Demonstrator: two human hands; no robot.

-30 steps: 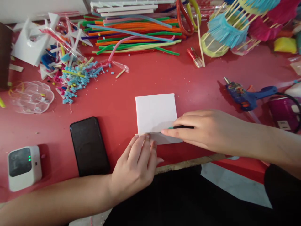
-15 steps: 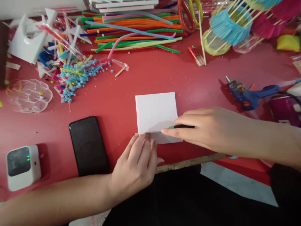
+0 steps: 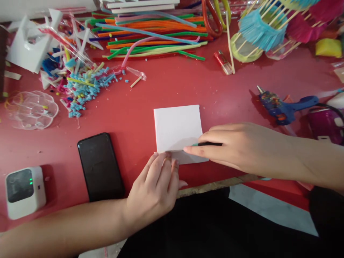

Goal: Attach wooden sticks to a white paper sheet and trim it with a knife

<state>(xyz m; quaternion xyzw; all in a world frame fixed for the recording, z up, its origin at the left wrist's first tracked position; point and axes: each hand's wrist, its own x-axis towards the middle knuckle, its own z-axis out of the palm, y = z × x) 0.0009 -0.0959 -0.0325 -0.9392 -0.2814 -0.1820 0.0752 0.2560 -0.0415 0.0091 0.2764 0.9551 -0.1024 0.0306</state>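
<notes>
Sheet of white, four-sided, stiff-looking material is laid flat on the glossy red tabletop, centrally, near the table's front edge. Its near left corner is covered by the bent fingertips of the left hand, by which it is pressed from above; whether anything is pinched beneath those fingertips cannot be told. Slim tool with a black and teal handle is gripped in the closed fingers of the right hand, over the sheet's right side. Its thin, blade-like tip is directed leftward, low across the near part of the sheet, and is met closely by the left fingertips (exact contact is too fine to be resolved).

To the left of the left hand, a black, rectangular, glass-faced phone is placed, with a white, rounded, dark-screened box bearing green lights farther left. A blue-handled glue gun with a metal nozzle is laid beyond the right wrist. Along the far side, a loose bundle of multicoloured fuzzy stems is spread; to its left, a heap of small light-blue foam-like bits is mixed with white and coloured scraps.
</notes>
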